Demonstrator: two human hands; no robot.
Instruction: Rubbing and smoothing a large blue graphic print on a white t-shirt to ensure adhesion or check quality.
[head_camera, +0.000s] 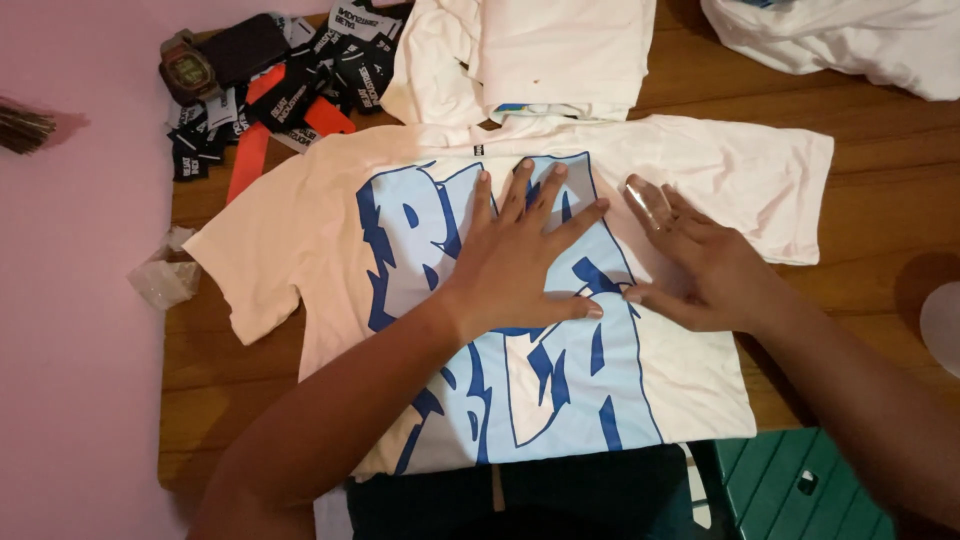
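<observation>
T-shirt (690, 170), cream with a big blue print, lies flat mid-table (870, 130); left hand (520, 265) and right hand (700, 265) press it, fingers spread, each grip holding nothing.

Cream cotton T-shirt (330, 200), frame centre: large print in light blue with dark blue outlines. Brown wooden desk (870, 260): visible grain. Pile of black fabric labels (300, 70), upper left: white lettering, mixed with orange-red strips. Folded stack of cream shirts (560, 45), top centre. Pink surface (70, 350), left edge. Green panel (790, 490), lower right.
</observation>
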